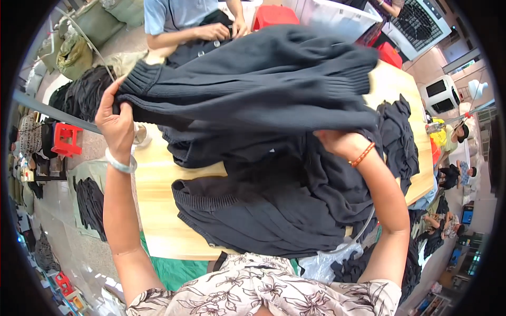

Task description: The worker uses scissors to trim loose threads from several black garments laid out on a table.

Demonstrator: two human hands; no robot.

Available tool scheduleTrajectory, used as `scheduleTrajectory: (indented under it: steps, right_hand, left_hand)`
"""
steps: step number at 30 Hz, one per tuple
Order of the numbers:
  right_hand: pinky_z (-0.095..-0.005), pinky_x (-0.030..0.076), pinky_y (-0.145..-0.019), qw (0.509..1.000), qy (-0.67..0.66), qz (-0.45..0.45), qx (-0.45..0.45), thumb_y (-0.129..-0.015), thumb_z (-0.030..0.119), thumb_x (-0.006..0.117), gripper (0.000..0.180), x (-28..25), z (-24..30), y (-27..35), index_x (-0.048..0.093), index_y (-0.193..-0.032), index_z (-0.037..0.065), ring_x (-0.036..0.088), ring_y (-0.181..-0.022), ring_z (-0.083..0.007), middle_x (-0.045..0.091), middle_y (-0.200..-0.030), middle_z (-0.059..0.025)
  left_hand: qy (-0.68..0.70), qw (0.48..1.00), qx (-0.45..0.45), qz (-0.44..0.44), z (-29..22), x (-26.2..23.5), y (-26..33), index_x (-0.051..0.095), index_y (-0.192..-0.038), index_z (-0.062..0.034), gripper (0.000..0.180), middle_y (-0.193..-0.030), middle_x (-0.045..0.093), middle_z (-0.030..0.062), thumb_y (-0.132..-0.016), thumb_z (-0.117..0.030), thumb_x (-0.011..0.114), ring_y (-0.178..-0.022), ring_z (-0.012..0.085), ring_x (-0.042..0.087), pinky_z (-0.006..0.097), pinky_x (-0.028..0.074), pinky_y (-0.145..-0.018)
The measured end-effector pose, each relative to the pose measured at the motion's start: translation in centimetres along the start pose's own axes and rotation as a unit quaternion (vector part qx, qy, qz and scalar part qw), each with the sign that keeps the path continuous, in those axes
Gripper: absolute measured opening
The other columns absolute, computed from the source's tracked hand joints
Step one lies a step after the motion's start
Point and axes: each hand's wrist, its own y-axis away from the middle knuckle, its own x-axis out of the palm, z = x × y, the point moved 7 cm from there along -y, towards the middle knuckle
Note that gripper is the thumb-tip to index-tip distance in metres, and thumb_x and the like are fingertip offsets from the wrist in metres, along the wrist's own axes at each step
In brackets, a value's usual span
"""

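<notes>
A dark knitted sweater (253, 89) is stretched in the air between my hands, its right part smeared by motion. My left hand (116, 118) pinches its ribbed edge at the left, thumb toward me. My right hand (340, 143) reaches under the other side, closed against the cloth; its fingertips are hidden by the fabric. Below lies another dark knitted garment (253, 216) with a ribbed band, spread over the pale wooden table (155, 210). More dark knitwear (398, 137) is heaped at the table's right.
Across the table a person in a light blue top (174, 21) handles a dark garment with buttons. Red stools (67, 139) and dark cloth piles (90, 208) are on the floor at left. A white bin (337, 21) stands behind; clear plastic (321, 266) lies by the near edge.
</notes>
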Motion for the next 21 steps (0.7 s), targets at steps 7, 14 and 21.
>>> scheduleTrajectory:
  steps: [7, 14, 21]
  right_hand:
    - [-0.0504, 0.05, -0.075, 0.953, -0.173, 0.146, 0.2, -0.09, 0.018, 0.063, 0.047, 3.7, -0.4, 5.2, 0.047, -0.134, 0.014, 0.064, -0.086, -0.0438, 0.067, -0.091, -0.0238]
    - [-0.0514, 0.05, -0.063, 0.91, -0.095, 0.098, 0.391, -0.088, 0.034, 0.07, 0.033, 4.6, 0.3, 18.6, 0.059, -0.089, 0.003, 0.063, -0.073, -0.0456, 0.065, -0.075, -0.0247]
    - [-0.0451, 0.053, -0.066, 0.881, -0.244, 0.071, 0.399, -0.083, 0.03, 0.076, 0.028, 6.8, 5.7, 26.1, 0.068, -0.089, 0.004, 0.066, -0.073, -0.0406, 0.067, -0.076, -0.0189]
  left_hand:
    - [-0.298, 0.916, -0.248, 0.105, 21.5, -4.4, 11.0, 0.064, -0.123, -0.0049, 0.037, -0.109, 0.071, 0.0136, -0.089, -0.002, 0.053, -0.102, 0.0212, 0.068, 0.031, 0.05, -0.092]
    - [-0.173, 0.964, -0.119, 0.164, 4.7, 4.7, 17.0, 0.063, -0.115, -0.0022, 0.027, -0.11, 0.067, 0.0109, -0.089, 0.004, 0.06, -0.094, 0.0233, 0.064, 0.03, 0.05, -0.08]
    - [-0.182, 0.821, -0.172, 0.513, 0.4, 14.0, 30.9, 0.065, -0.117, -0.0016, 0.045, -0.107, 0.067, 0.0169, -0.084, -0.031, 0.072, -0.101, 0.035, 0.06, 0.044, 0.047, -0.088]
